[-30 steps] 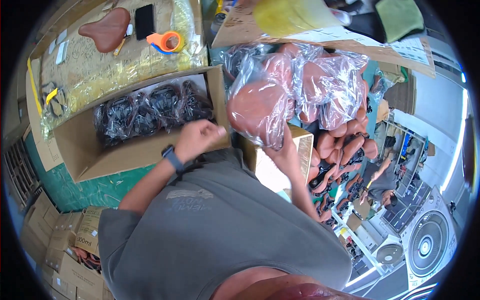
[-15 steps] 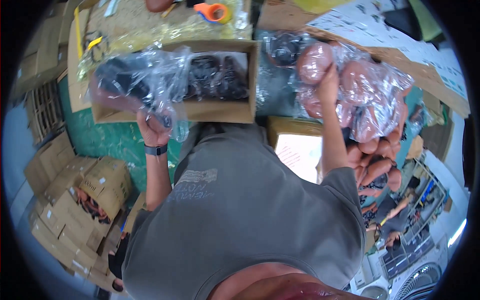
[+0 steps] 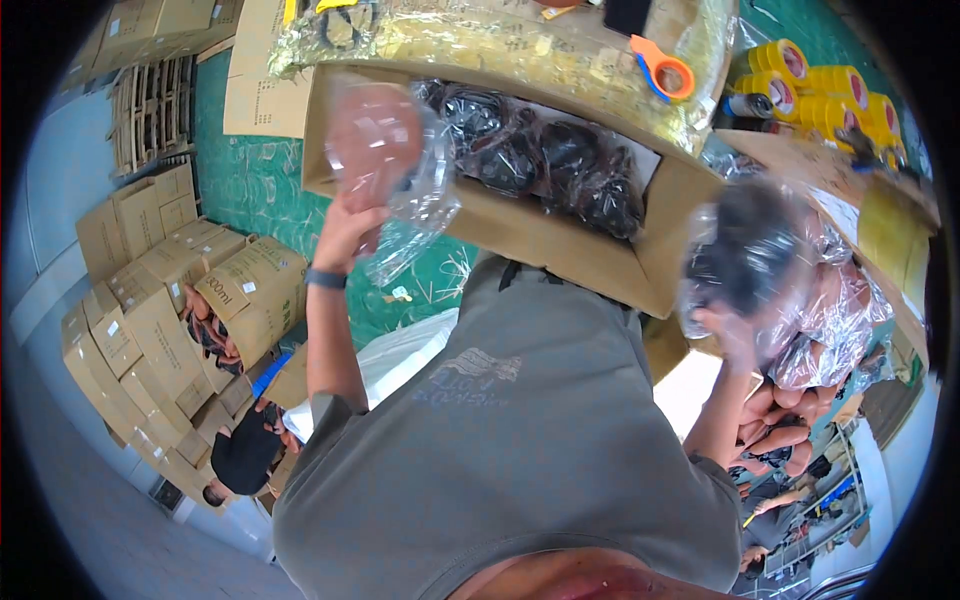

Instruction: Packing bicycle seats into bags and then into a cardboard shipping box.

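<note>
My left hand (image 3: 347, 232) grips a rounded brown item in a clear plastic bag (image 3: 375, 135), raised over the left end of an open cardboard carton (image 3: 555, 255). Several black items in clear bags (image 3: 510, 150) lie in that carton. At the right, past the carton's end, my right hand (image 3: 728, 335) is closed on another clear-bagged item (image 3: 750, 245), whose black side shows. Motion smears both held items, and I cannot make out their exact kind.
Brown bagged items (image 3: 840, 310) are heaped at the right. Behind the carton lie clear wrap and an orange tape dispenser (image 3: 665, 75); yellow tape rolls (image 3: 840, 85) stand far right. Stacked cartons (image 3: 140, 330) and a person in black (image 3: 245, 455) are at left.
The view has swung, so the carton appears farther right and tilted. The left-hand item now shows its brown side; my right hand has lifted a bagged item from the heap.
</note>
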